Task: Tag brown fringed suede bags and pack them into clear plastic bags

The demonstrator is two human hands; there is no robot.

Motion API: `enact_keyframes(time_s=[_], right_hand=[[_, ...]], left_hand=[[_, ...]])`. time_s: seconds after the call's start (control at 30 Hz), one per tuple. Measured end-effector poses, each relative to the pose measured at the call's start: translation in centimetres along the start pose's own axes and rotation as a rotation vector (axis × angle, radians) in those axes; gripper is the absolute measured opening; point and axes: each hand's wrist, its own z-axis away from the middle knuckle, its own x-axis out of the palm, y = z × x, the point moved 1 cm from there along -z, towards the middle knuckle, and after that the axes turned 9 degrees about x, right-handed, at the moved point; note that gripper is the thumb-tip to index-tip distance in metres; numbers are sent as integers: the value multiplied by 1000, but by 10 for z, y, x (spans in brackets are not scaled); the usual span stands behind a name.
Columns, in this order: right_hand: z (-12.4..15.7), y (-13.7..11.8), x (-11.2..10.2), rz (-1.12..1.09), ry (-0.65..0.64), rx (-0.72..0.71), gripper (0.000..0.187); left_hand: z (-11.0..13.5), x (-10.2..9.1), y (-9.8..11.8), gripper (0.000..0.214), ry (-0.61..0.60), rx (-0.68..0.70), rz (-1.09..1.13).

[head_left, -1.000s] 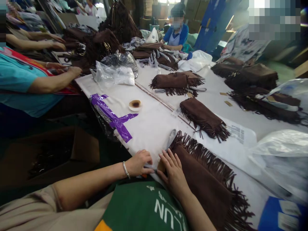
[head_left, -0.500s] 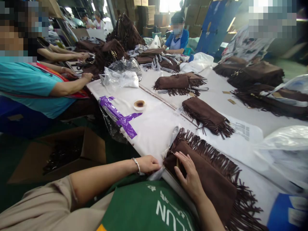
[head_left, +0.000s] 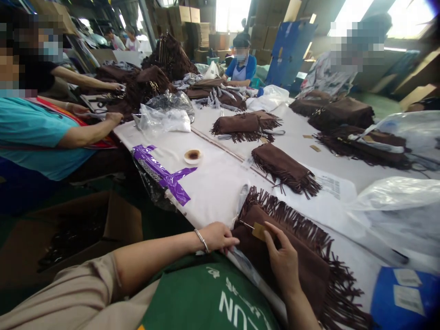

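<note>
Right hand [head_left: 283,259]: thumb and fingers nearly together, pinching the edge of a tan tag [head_left: 258,232] over the nearest dark brown fringed bag [head_left: 311,270]. Left hand [head_left: 220,237]: fingers partly curled, at the bag's left corner (can't tell whether it grips anything). Bag lies flat on the white counter [head_left: 213,192] at the near edge, long fringe along its far side and right end. Thin light-coloured piece [head_left: 246,224] runs from the bag's left corner to the tag. Clear plastic strip [head_left: 245,266] along the bag's near edge.

Beyond it, well apart from each other: a smaller brown fringed piece [head_left: 285,167] and another brown fringed bundle [head_left: 240,123]. Left part of counter: purple tape [head_left: 177,188] at the edge, small dish [head_left: 198,161] with dark brown contents near it. Far right corner, close in: blue item [head_left: 385,293] with white labels.
</note>
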Motion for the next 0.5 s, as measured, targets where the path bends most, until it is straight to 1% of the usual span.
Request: enact_keyframes(time_s=[0.03,0.1,0.17,0.27,0.33,0.37,0.43,0.5], right_hand=[[0,-4,0,-14,8,22,30],[0,-13,2,-24,16,5,31],[-4,-20,5,-26,16,-48,31],[-11,-23,13,-35,22,-85,31],[-15,-20,17,-50,48,-52,31],[-16,-17,18,-58,64,-26,31],[-18,-12,19,-75,100,37,31],[-19,-8,18,-96,132,103,32]], left_hand=[[-2,-12,-1,43,82,25,-59],[-10,-34,-1,41,237,80,-252],[-25,-51,1,39,320,85,-414],[-59,-65,6,47,366,22,-491],[-86,-69,12,57,389,-8,-510],[-99,-71,16,58,395,-22,-517],[-118,-75,21,51,393,-43,-515],[-123,-80,21,38,391,-50,-493]])
